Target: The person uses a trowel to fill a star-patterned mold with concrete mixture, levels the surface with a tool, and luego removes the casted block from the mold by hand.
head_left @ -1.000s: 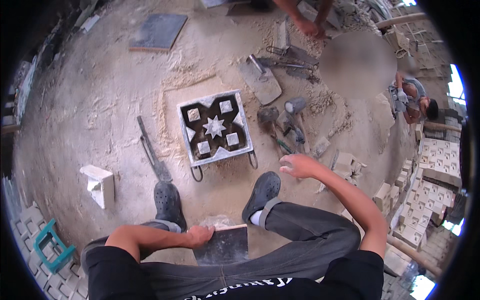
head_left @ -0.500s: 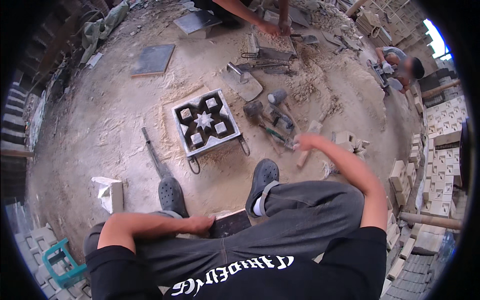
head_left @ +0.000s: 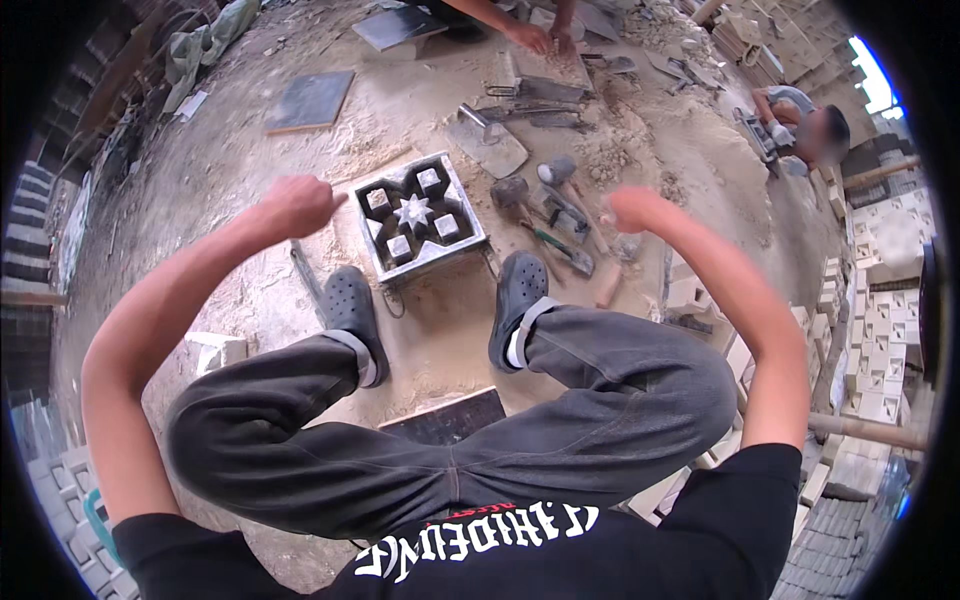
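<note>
Metal block mould (head_left: 413,212) on ground (head_left: 430,345), cavities seemingly unfilled; left hand (head_left: 308,204) beside its left edge, right hand (head_left: 638,210) near grey-headed mallet (head_left: 556,171); both curled, grip unclear.

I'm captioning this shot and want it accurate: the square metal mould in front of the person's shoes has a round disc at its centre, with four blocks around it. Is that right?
Not quite: the head view shows a star, not a round disc, at the centre of the square metal mould, with four blocks around it.
</note>
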`<state>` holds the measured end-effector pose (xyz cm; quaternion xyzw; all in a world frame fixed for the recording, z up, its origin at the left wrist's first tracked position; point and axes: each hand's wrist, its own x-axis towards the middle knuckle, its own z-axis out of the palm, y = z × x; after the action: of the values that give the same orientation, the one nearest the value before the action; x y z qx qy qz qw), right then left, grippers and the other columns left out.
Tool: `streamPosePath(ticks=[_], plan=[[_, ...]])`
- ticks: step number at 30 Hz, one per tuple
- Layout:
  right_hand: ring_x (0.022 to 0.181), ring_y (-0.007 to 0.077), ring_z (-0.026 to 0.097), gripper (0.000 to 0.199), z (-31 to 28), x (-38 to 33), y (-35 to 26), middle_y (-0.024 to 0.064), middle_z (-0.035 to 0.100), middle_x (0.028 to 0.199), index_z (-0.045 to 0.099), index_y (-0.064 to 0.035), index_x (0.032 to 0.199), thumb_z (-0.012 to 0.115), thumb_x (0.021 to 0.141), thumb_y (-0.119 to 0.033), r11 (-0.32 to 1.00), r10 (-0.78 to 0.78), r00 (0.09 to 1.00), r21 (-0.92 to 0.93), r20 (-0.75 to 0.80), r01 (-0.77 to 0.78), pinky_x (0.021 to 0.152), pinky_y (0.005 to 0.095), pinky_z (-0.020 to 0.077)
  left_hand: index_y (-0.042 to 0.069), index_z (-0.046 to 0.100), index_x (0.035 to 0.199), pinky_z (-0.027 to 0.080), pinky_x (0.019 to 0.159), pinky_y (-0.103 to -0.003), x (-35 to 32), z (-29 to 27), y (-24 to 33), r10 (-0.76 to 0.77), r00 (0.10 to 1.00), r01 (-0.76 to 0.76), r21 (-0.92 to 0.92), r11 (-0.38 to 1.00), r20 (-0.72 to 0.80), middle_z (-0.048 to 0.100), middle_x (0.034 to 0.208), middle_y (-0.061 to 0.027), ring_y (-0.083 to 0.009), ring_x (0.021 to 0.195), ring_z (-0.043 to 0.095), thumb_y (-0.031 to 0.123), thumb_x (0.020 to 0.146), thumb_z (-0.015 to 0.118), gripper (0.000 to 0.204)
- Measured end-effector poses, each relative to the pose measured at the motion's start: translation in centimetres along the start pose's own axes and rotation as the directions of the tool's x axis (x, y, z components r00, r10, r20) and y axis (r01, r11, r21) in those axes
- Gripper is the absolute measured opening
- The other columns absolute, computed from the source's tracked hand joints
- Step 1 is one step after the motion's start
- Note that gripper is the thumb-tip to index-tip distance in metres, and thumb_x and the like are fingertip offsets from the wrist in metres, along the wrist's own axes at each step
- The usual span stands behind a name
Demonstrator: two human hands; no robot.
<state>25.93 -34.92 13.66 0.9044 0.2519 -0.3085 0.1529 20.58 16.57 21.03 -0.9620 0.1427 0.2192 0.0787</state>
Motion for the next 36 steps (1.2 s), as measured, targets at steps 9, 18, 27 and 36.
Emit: streamPosePath(ticks=[9,18,27,36], plan=[[0.101,0.0393,0.064,0.038,6.3,9.5,-3.5,0.0186,0.068,0.107,0.062,-0.0097,0.113,0.063,0.089,-0.039,0.979,-0.188,0.947,0.125,0.262,0.16,0.085,0.0524,0.0511,0.001,0.05,0.116,0.052,0.071,-0.052,6.0,10.7,-5.2,0.153,0.973,-0.134,-0.118,0.984,0.17,0.068,0.089,-0.0213,-0.0403,0.085,0.067,0.022,0.093,0.057,0.031],[0.106,0.0449,0.059,0.05,14.8,13.8,-6.5,0.0254,0.061,0.118,0.047,-0.0008,0.127,0.063,0.091,-0.031,0.884,0.094,0.995,0.462,-0.025,-0.072,0.087,0.0519,0.0493,0.004,0.022,0.149,0.047,0.098,-0.05,5.4,16.4,-2.2,0.044,0.996,-0.077,-0.499,0.863,-0.078,0.044,0.14,-0.0299,-0.046,0.121,0.052,0.044,0.088,0.067,0.086],[0.099,0.0458,0.061,0.046,19.2,15.5,-6.6,0.0298,0.065,0.105,0.058,0.0046,0.106,0.059,0.095,-0.039,0.65,0.352,0.92,0.753,-0.172,-0.108,0.087,0.0501,0.0477,-0.002,0.01,0.154,0.027,0.116,-0.051,6.0,19.3,-1.3,0.043,0.997,-0.071,-0.468,0.881,-0.072,0.014,0.156,-0.0331,-0.0495,0.14,0.028,0.066,0.073,0.072,0.122],[0.052,0.0169,0.052,0.059,15.7,13.3,-4.8,0.0042,0.05,0.053,0.058,-0.0029,0.062,0.06,0.094,-0.053,0.244,0.769,0.624,0.966,-0.141,-0.081,0.054,0.0365,0.0414,-0.006,0.006,0.153,0.023,0.118,-0.05,6.9,19.8,1.2,0.023,0.977,-0.114,-0.428,0.897,-0.212,0.011,0.156,-0.0337,-0.0479,0.144,0.02,0.068,0.069,0.075,0.132]])
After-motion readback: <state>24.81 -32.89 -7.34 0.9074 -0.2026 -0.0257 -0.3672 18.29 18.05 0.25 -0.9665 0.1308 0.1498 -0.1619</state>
